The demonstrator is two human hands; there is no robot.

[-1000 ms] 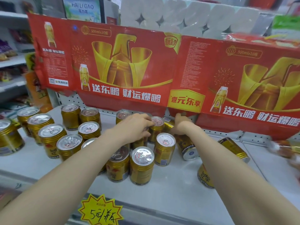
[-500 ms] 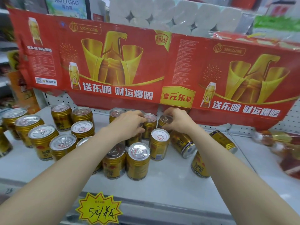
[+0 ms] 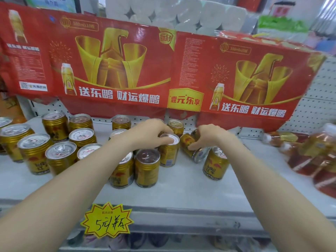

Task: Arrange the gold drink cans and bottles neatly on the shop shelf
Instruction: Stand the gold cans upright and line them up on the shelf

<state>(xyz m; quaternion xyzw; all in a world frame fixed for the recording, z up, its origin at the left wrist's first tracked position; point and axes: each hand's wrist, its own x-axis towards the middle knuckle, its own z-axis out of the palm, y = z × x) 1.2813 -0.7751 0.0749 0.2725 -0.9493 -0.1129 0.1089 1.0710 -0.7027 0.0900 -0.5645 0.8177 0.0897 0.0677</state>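
The tipped can (image 3: 195, 149) lies on its side near the back of the white shelf (image 3: 181, 193). Its long axis runs from back left to front right, and its silvery base faces the viewer. The right hand (image 3: 209, 137) curls its fingers round the can's ribbed gold body. Just beside it, the left hand (image 3: 145, 135) grasps the shiny pull-tab lid of an upright can (image 3: 169, 151). More gold cylinders stand to the left. Blurred shapes at the right, probably amber bottles (image 3: 309, 157), lie under a glossy red cardboard banner (image 3: 127, 70).
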